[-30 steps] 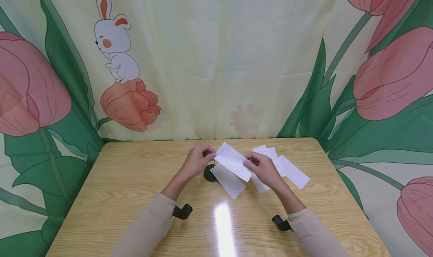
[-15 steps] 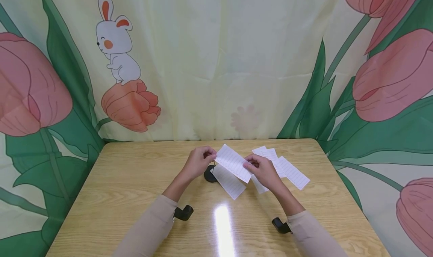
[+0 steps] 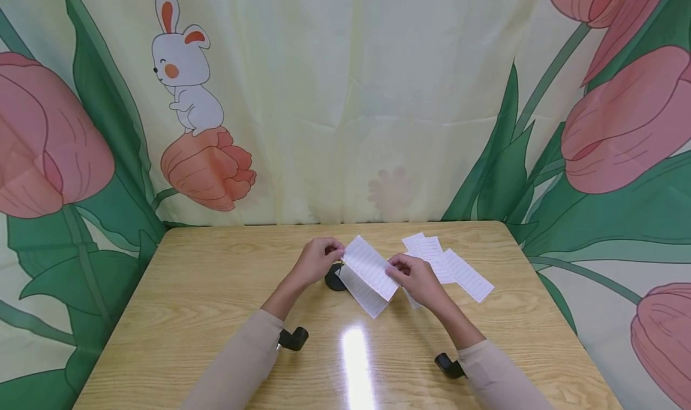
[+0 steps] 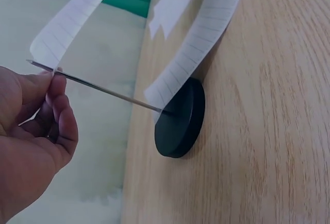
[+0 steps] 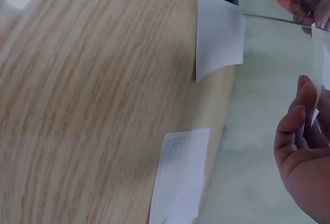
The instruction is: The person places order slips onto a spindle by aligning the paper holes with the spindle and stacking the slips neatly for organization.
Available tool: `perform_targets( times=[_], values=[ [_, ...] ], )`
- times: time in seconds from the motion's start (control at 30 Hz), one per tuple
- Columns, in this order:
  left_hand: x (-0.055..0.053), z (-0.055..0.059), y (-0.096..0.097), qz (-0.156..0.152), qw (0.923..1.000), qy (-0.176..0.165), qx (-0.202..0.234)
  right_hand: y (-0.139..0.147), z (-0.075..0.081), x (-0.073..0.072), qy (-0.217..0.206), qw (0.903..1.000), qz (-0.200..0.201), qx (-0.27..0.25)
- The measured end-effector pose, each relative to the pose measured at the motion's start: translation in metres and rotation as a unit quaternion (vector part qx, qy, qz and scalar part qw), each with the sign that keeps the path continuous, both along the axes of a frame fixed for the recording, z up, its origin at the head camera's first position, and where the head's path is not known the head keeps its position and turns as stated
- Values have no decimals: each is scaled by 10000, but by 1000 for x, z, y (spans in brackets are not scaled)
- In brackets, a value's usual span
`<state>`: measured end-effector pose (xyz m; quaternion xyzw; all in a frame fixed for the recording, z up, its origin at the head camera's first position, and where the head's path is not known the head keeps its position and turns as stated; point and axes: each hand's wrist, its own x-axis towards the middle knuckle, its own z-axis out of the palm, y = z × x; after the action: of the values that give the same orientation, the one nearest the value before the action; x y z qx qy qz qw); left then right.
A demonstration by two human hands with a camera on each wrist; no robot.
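A lined paper slip (image 3: 369, 266) is stretched between my two hands above the table. My left hand (image 3: 320, 260) pinches its left corner near the top of a thin metal spike (image 4: 108, 90), whose tip sticks out past the slip in the left wrist view. The right hand (image 3: 418, 276) pinches the slip's other end between thumb and fingers. From a round black base (image 4: 181, 123) the spike rises upright. Low on it sits a second lined slip (image 4: 193, 44), pierced near one end, its far part curving over the table.
More lined slips (image 3: 468, 275) lie overlapping on the wooden table (image 3: 216, 314), right of the spike. A printed curtain (image 3: 324, 98) hangs behind the table's back edge. Black wrist devices (image 3: 293, 339) protrude from both sleeves.
The held slip has come down slightly at the spike, most at its right end, as the right hand moved a little left and down. The left hand has lowered slightly.
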<state>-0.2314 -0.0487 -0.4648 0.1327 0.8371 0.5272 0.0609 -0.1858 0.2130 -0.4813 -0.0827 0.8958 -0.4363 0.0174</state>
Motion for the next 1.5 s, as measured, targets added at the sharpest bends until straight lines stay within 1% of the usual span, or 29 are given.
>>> perform_targets(
  times=[0.1, 0.27, 0.43, 0.57, 0.67, 0.9, 1.13, 1.3, 1.5],
  values=[
    [-3, -3, 0, -36, 10000, -62, -67, 1, -2, 0, -77, 9999, 82, 65],
    [-8, -12, 0, -99, 9998, -71, -134, 0, -8, 1, -84, 9991, 190, 376],
    [-12, -23, 1, -61, 9996, -101, -273, -4, -15, 3, -139, 9979, 250, 576],
    [-13, -32, 2, 26, 9990, -194, -408, -7, -23, 3, -170, 9973, 191, 694],
    [-14, -38, 2, 35, 9986, -266, -464, -9, -27, 3, -172, 9969, 95, 765],
    [-15, -48, 2, -11, 9976, -376, -577, -12, -30, 2, -244, 9952, 17, 946],
    [-17, -57, 2, 39, 9974, -270, -664, -15, -36, -1, -157, 9913, 173, 1297],
    [-17, -64, 3, 106, 9962, -247, -832, -17, -41, -2, -122, 9901, 195, 1385],
    [-16, -67, 4, 142, 9964, -182, -812, -17, -46, 0, -53, 9877, 265, 1538]
  ],
)
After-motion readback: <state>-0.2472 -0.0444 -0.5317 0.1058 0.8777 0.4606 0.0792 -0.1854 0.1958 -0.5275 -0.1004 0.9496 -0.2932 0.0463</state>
